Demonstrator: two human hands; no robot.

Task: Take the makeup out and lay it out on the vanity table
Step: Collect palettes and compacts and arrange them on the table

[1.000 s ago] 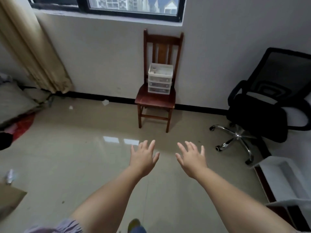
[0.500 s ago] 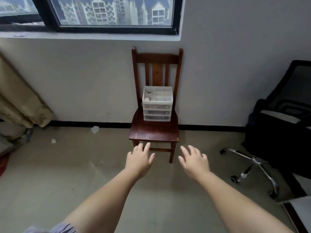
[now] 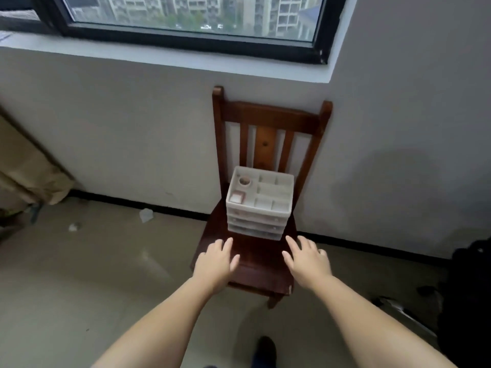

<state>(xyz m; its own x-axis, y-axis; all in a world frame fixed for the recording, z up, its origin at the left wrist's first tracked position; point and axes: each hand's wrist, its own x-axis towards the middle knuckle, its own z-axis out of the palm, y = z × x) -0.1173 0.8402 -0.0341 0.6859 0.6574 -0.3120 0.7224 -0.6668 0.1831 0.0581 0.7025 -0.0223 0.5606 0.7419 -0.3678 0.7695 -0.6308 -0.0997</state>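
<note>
Hands, left (image 3: 215, 262) and right (image 3: 307, 258), spread before organizer (image 3: 259, 205).

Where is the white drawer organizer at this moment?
In the head view, the white drawer organizer sits centre frame on the wooden chair against the wall below the window, just beyond both open hands.

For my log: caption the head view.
Both open hands, left hand and right hand, reach toward white drawer organizer on wooden chair.
</note>
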